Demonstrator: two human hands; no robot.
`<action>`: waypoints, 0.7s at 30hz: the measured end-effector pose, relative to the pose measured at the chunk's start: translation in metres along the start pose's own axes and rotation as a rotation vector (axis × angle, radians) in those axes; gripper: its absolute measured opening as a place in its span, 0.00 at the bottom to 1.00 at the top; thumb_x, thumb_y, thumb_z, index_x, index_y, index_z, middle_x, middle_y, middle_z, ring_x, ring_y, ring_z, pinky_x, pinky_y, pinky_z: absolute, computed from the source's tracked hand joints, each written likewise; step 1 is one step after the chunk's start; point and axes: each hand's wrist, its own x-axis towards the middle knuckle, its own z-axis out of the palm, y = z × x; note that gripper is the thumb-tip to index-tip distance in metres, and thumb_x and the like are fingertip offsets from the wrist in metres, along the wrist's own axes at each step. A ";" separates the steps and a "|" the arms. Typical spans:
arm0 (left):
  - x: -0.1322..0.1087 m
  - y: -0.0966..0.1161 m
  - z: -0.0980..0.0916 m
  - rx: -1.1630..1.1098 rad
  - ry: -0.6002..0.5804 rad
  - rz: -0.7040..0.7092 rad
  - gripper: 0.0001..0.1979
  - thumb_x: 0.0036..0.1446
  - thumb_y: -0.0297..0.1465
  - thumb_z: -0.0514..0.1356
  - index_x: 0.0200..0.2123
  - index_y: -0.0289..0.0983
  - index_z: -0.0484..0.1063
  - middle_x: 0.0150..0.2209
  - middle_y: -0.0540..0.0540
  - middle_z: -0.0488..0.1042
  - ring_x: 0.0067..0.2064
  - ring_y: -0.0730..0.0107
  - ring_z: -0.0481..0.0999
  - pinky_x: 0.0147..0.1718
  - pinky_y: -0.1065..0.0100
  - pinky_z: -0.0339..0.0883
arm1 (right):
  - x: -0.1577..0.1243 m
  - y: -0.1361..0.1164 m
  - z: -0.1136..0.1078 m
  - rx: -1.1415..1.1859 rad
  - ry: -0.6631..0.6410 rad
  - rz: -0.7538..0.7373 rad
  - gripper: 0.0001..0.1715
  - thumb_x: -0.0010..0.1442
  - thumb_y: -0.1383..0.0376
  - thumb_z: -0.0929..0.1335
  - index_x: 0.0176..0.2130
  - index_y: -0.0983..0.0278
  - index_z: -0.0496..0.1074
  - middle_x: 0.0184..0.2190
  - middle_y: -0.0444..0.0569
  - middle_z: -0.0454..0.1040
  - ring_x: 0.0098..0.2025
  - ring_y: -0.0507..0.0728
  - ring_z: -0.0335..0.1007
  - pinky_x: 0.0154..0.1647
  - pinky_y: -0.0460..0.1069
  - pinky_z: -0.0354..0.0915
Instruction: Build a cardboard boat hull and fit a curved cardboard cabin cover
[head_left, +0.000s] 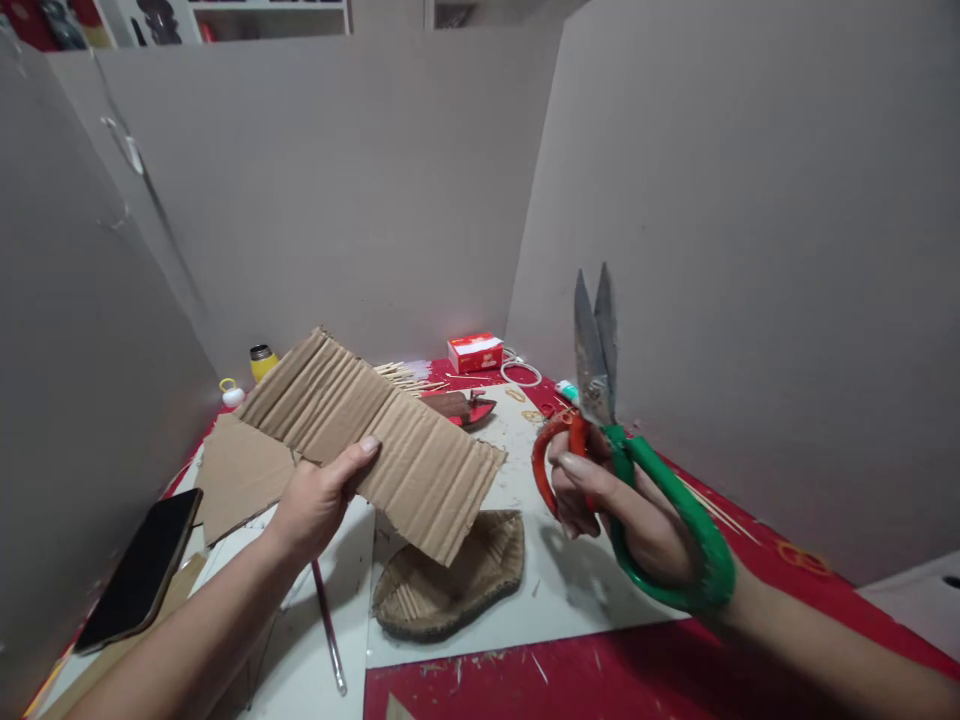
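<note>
My left hand [319,500] grips a strip of corrugated cardboard [375,435] by its near edge and holds it up above the table, ridged side up. My right hand [622,505] is closed through the handles of large scissors [600,400], one handle orange, the other green. The blades point upward, nearly shut, a little to the right of the cardboard strip and apart from it. Below the strip, on a white sheet [570,590], lies a leaf-shaped piece made of thin sticks [457,580].
A black phone [142,565] lies at the left edge. Flat cardboard [236,470], a thin metal rod [328,625], a bundle of sticks [401,375], a red box [475,352], a white cable [521,372] and a yellow bottle [262,362] sit on the red table. Grey boards wall it in.
</note>
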 end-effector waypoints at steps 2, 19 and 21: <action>-0.002 0.003 -0.006 0.204 0.086 0.101 0.16 0.46 0.37 0.70 0.40 0.39 0.79 0.45 0.44 0.80 0.56 0.53 0.72 0.59 0.58 0.61 | -0.003 -0.008 -0.002 0.060 -0.039 0.030 0.19 0.62 0.51 0.65 0.29 0.62 0.66 0.17 0.40 0.64 0.17 0.50 0.60 0.17 0.45 0.60; -0.009 0.015 -0.020 1.311 -0.019 1.309 0.33 0.59 0.24 0.58 0.64 0.54 0.57 0.62 0.50 0.65 0.64 0.57 0.63 0.67 0.49 0.34 | -0.005 -0.025 0.052 0.351 -0.197 0.097 0.13 0.52 0.60 0.74 0.36 0.60 0.68 0.30 0.41 0.69 0.30 0.50 0.67 0.31 0.46 0.67; -0.006 0.015 -0.019 1.297 -0.031 1.371 0.32 0.59 0.24 0.58 0.64 0.51 0.57 0.61 0.48 0.66 0.63 0.58 0.64 0.67 0.50 0.38 | -0.003 -0.020 0.049 0.287 -0.205 0.068 0.11 0.55 0.62 0.72 0.38 0.60 0.68 0.31 0.41 0.69 0.32 0.51 0.66 0.34 0.47 0.67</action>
